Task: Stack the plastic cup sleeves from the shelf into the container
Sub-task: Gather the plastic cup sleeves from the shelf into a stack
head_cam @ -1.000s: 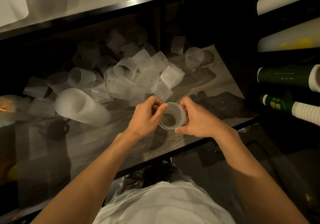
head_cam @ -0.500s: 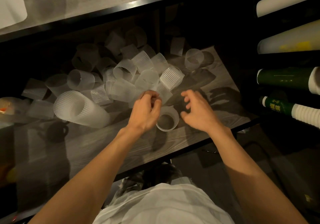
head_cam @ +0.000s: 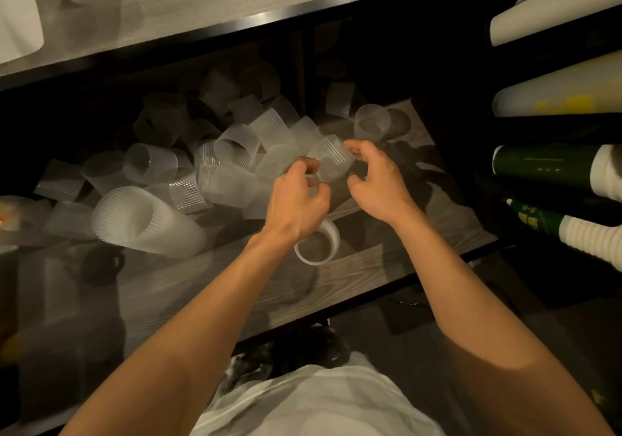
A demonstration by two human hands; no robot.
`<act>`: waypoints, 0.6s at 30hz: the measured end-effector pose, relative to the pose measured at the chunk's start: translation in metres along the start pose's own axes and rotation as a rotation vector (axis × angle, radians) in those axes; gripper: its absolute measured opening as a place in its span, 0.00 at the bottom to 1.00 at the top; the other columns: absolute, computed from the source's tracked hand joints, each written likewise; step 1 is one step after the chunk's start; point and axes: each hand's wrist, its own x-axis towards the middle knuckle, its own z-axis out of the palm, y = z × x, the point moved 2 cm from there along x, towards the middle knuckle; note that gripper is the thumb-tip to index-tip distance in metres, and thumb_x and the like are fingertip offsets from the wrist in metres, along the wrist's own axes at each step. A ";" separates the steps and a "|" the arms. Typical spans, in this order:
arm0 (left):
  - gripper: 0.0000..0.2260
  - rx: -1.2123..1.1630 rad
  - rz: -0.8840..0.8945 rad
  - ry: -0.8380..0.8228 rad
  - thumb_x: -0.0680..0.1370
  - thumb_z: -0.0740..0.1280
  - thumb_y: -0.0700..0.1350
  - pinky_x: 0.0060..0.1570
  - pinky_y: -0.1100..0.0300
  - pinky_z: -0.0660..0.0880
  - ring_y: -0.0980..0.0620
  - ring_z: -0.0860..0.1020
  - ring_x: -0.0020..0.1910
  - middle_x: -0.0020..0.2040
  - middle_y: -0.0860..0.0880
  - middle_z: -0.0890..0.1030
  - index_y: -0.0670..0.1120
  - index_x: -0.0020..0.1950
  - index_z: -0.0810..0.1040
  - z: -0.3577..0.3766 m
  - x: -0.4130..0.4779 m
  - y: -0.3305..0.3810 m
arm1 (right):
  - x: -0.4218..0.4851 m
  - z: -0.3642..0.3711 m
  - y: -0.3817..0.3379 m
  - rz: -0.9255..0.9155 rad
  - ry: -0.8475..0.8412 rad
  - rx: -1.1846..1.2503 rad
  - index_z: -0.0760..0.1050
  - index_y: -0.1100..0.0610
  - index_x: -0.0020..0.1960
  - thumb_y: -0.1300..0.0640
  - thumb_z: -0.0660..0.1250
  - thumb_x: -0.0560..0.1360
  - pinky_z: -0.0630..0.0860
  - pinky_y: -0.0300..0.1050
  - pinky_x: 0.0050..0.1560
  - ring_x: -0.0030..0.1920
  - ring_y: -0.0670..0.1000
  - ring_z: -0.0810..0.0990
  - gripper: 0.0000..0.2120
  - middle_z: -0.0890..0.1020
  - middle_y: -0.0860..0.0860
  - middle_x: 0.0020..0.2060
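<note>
Sleeves lie in a loose heap (head_cam: 235, 163) across the wooden shelf (head_cam: 353, 277), one stacked column (head_cam: 144, 222) on its side at left and one ring (head_cam: 318, 243) set near the front edge; no container is identifiable. Left hand (head_cam: 296, 200) and right hand (head_cam: 377, 183), fingers spread and holding nothing, flank a ribbed sleeve (head_cam: 331, 158) atop the heap; best pinched lightly at its rim from both sides, since thin plastic likely buckles. Yellow marks on the green roll (head_cam: 535, 218) at right are unreadable.

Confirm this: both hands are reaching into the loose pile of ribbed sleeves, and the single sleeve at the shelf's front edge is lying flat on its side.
Not quite. In the head view the left hand and right hand do reach into the pile, but the single sleeve at the shelf's front edge stands upright, its opening facing up.
</note>
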 end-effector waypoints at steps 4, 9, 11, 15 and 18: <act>0.19 -0.044 -0.005 0.043 0.78 0.67 0.44 0.61 0.54 0.78 0.55 0.78 0.61 0.68 0.50 0.75 0.46 0.69 0.73 -0.002 -0.001 0.001 | -0.004 -0.004 0.003 -0.002 -0.032 0.086 0.73 0.50 0.72 0.67 0.64 0.77 0.71 0.36 0.64 0.66 0.44 0.74 0.26 0.77 0.47 0.66; 0.17 -0.078 -0.002 0.067 0.78 0.67 0.43 0.60 0.54 0.79 0.55 0.77 0.58 0.66 0.51 0.74 0.47 0.67 0.74 -0.004 -0.003 0.004 | -0.009 -0.005 0.011 0.007 -0.022 0.170 0.76 0.48 0.69 0.67 0.63 0.79 0.74 0.35 0.59 0.59 0.40 0.77 0.23 0.79 0.45 0.60; 0.17 -0.074 -0.001 0.064 0.78 0.67 0.44 0.58 0.54 0.80 0.56 0.78 0.57 0.65 0.52 0.75 0.47 0.67 0.73 -0.006 -0.003 0.003 | -0.011 -0.006 0.016 0.032 -0.008 0.202 0.77 0.46 0.68 0.64 0.64 0.80 0.76 0.35 0.52 0.53 0.43 0.79 0.21 0.79 0.44 0.57; 0.19 -0.073 0.005 0.031 0.78 0.67 0.43 0.60 0.55 0.79 0.56 0.77 0.60 0.66 0.51 0.76 0.46 0.69 0.73 -0.004 -0.002 0.003 | -0.014 -0.005 0.024 0.050 -0.009 0.234 0.77 0.48 0.69 0.61 0.65 0.80 0.75 0.34 0.48 0.48 0.40 0.80 0.19 0.80 0.43 0.53; 0.20 -0.047 0.008 0.005 0.78 0.66 0.43 0.62 0.54 0.78 0.54 0.77 0.62 0.68 0.50 0.76 0.46 0.71 0.72 -0.001 0.001 0.005 | -0.012 -0.004 0.025 0.075 0.000 0.229 0.76 0.49 0.70 0.60 0.65 0.81 0.75 0.35 0.54 0.54 0.41 0.80 0.19 0.81 0.43 0.53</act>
